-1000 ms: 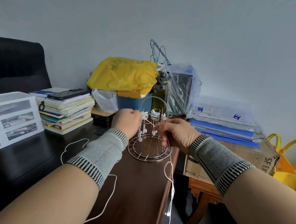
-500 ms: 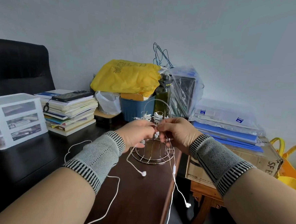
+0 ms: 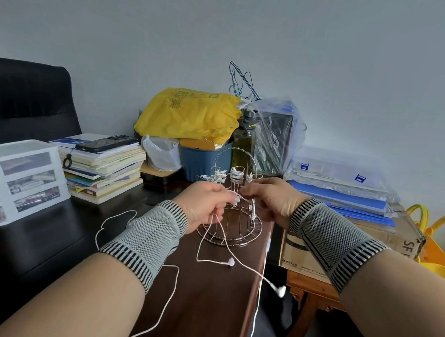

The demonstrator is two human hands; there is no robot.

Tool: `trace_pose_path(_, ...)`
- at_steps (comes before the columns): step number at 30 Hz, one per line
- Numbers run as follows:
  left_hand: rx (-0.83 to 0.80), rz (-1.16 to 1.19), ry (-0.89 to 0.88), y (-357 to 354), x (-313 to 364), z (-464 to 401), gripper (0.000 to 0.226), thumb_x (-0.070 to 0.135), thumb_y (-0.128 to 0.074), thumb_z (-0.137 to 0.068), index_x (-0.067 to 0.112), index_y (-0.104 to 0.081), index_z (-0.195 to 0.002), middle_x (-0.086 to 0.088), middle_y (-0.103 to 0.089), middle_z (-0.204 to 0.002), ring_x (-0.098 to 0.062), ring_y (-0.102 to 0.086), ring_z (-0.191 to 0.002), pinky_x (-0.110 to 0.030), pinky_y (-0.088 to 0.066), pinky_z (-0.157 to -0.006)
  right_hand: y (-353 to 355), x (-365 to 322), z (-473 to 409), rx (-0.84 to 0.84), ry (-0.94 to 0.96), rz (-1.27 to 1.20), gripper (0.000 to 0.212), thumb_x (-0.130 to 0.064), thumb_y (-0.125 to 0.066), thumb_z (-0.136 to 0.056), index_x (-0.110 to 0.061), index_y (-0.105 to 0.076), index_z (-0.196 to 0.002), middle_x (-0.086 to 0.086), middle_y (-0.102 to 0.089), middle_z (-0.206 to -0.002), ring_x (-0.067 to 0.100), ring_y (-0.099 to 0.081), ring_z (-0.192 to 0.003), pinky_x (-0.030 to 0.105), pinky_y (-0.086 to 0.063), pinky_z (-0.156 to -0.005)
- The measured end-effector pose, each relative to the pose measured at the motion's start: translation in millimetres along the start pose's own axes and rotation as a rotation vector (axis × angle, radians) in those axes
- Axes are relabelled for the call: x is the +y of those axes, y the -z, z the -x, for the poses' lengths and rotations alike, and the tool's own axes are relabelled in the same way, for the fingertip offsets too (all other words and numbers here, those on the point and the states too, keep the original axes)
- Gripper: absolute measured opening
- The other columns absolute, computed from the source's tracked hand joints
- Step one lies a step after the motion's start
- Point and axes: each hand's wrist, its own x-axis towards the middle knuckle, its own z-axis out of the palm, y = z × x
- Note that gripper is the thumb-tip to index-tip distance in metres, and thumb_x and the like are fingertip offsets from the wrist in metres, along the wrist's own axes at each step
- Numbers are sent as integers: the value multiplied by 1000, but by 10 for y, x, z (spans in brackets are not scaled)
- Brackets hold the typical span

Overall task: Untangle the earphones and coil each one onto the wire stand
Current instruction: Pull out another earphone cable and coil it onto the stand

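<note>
A dark brown wooden desk [image 3: 207, 310] stands against a plain grey wall [image 3: 251, 26], with a black chair [image 3: 25, 99] at the left. On it the wire stand [image 3: 232, 221] already carries about 3 white coils, though the count is blurred. The left hand [image 3: 203, 203] and right hand [image 3: 271, 200] each pinch a white earphone cable [image 3: 211, 245] in front of the stand, its 2 earbuds trailing over the desk's right edge. Stacked books [image 3: 104, 169] and a yellow bag [image 3: 188, 116] crowd the back.

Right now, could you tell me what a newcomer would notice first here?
Both hands, left hand and right hand, pinch a white earphone cord in front of the wire stand mid-table. Behind it, a yellow bag tops the clutter by the wall.
</note>
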Motion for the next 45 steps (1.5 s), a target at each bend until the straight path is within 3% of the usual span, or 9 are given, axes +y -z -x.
trace_pose_path(7, 78, 162, 12, 225, -37, -69, 8, 9, -65, -89, 12, -63, -82, 7, -42, -52, -7, -43, -49, -21, -43, -54, 129, -60, -8, 6, -16, -160, 34, -24, -62, -90, -10, -59, -58, -5, -34, -44, 10, -25, -40, 20, -24, -38)
trace_pose_path(13, 20, -134, 38, 172, -248, -110, 13, 22, -66, -91, 16, -70, -80, 1, -69, -75, -12, -70, -79, -35, -53, -85, 105, -227, -133, 207, 150, -453, 31, -29, -63, -91, -12, -65, -65, -5, -27, -45, 10, -23, -42, 21, -20, -44)
trace_pose_path(16, -15, -233, 33, 122, -305, -142, 12, 26, -63, -93, 20, -73, -91, 4, -74, -89, -9, -70, -92, -33, -54, -85, 45, -302, -191, 330, 186, -494, 26, -22, -63, -91, -8, -65, -70, -7, -30, -39, 7, -21, -36, 17, -18, -39)
trace_pose_path(22, 143, -264, 7, 135, -304, -232, 19, 26, -65, -92, 18, -70, -109, 4, -70, -103, -4, -68, -91, -20, -53, -65, -13, -378, -337, 371, 143, 168, 18, -19, -62, -90, -5, -72, -82, 5, -47, -56, 13, -31, -43, 28, -28, -45)
trace_pose_path(29, 310, -222, -34, 147, -291, -284, 16, 19, -62, -90, 31, -68, -84, -3, -74, -87, -22, -70, -91, -38, -58, -79, -140, -465, -554, 171, 0, 813, 29, -20, -57, -92, -1, -66, -112, 13, -65, -95, 17, -48, -66, 25, -42, -59)
trace_pose_path(32, 329, -230, -52, 147, -326, -303, 18, 23, -63, -91, 34, -66, -78, -2, -74, -83, -18, -65, -80, -41, -57, -81, -193, -518, -542, 99, -14, 854, 23, -23, -56, -89, -6, -69, -97, 4, -56, -76, 12, -43, -57, 23, -39, -54)
trace_pose_path(36, 319, -203, -58, 147, -362, -324, 17, 23, -64, -90, 32, -67, -76, 3, -66, -65, -14, -59, -68, -30, -49, -67, -205, -618, -442, 96, 37, 526, 27, -19, -53, -87, -7, -59, -64, 5, -42, -55, 16, -35, -42, 20, -30, -35)
trace_pose_path(41, 302, -139, -33, 109, -384, -343, 12, 17, -63, -90, 24, -73, -86, 3, -65, -64, -10, -56, -64, -26, -44, -66, -195, -501, -544, 197, -6, 941, 27, -25, -53, -94, -5, -68, -84, 1, -51, -62, 12, -44, -51, 21, -39, -46)
trace_pose_path(45, 294, -110, -33, 80, -370, -355, 20, 10, -57, -92, 24, -71, -87, 3, -66, -71, -10, -56, -62, -23, -42, -58, -235, -393, -581, 223, -23, 1197, 39, -27, -50, -96, -8, -43, -63, 2, -46, -64, 14, -46, -57, 24, -39, -49)
